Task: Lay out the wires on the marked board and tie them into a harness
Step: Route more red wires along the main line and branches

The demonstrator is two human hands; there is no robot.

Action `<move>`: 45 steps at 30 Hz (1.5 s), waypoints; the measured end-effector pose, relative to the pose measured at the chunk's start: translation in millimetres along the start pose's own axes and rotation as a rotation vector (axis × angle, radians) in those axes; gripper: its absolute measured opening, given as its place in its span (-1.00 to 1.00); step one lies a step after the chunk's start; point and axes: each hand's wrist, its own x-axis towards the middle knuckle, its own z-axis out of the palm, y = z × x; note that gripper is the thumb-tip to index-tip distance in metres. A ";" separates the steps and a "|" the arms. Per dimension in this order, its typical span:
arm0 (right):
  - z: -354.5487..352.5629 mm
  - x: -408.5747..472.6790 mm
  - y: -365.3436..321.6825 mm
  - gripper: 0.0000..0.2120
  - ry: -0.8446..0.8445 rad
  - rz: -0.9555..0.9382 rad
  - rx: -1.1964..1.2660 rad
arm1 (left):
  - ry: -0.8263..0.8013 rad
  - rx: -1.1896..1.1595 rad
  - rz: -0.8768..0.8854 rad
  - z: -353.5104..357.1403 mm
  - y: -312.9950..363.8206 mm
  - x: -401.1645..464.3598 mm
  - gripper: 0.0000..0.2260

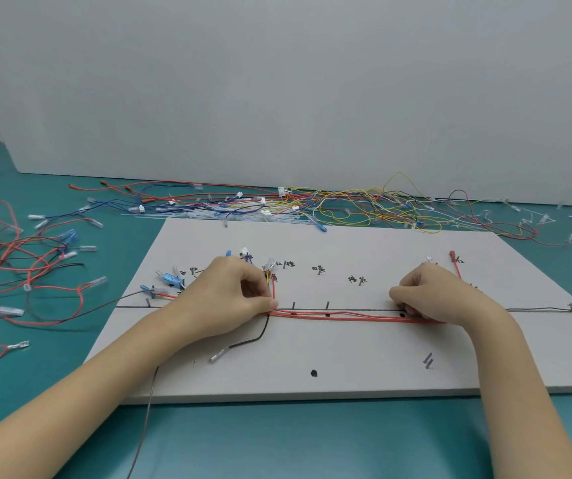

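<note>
A white marked board (346,357) lies on the teal table, with a black line and handwritten labels drawn on it. A bundle of red wires (340,315) runs along that line between my two hands. My left hand (232,292) pinches the bundle at its left end, where wire ends with terminals (270,263) turn up toward the labels. My right hand (440,295) grips the bundle at its right end with curled fingers. A black wire (253,338) with a metal terminal curls down from under my left hand. A red wire end (454,259) sticks up behind my right hand.
A tangle of loose yellow, red and blue wires (346,205) lies along the wall behind the board. More red and black wires (18,271) sprawl on the table at the left. Blue connectors (170,280) sit at the board's left edge. A grey wire (144,426) trails off the front.
</note>
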 end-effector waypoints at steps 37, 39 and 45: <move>0.8 1.8 2.3 -0.60 0.002 -0.060 0.016 | 0.002 0.067 0.041 1.6 -2.0 -1.7 -0.86; 1.1 2.4 2.5 -0.60 0.002 -0.054 0.019 | -0.001 0.085 0.054 1.5 -2.0 -2.1 -0.84; 0.0 3.8 4.0 -0.59 0.012 -0.042 0.009 | 0.009 0.245 0.075 -1.0 -8.7 -2.2 -0.86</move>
